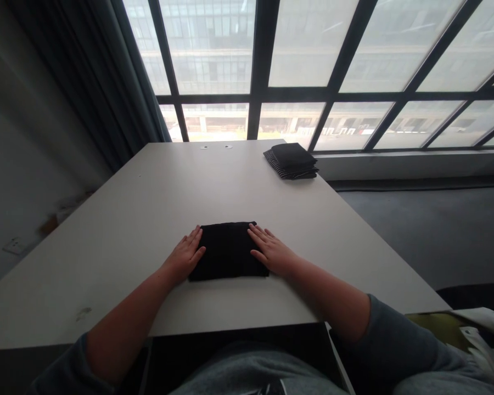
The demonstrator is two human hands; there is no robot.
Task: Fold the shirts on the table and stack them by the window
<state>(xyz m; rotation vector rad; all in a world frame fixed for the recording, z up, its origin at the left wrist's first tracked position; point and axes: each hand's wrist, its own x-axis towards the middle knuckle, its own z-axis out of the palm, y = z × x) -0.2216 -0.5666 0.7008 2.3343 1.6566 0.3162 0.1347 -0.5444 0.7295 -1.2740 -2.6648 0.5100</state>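
Note:
A folded black cloth [229, 252], perhaps a garment, lies flat on the white table [168, 186] in front of me. Along its left edge rests my left hand [185, 255], fingers stretched forward and thumb on the fabric. My right hand [271, 252] lies on the right edge in much the same way, its fingers extended and slightly spread. Neither hand grasps the cloth. What kind of item the cloth is cannot be made out from the fold.
A stack of folded dark and striped fabric [291, 161] sits at the table's far right corner. Below the front edge is an open drawer [181, 351] close to my body. Windows [296, 49] stand behind the table, with a dark curtain [107, 71] at left.

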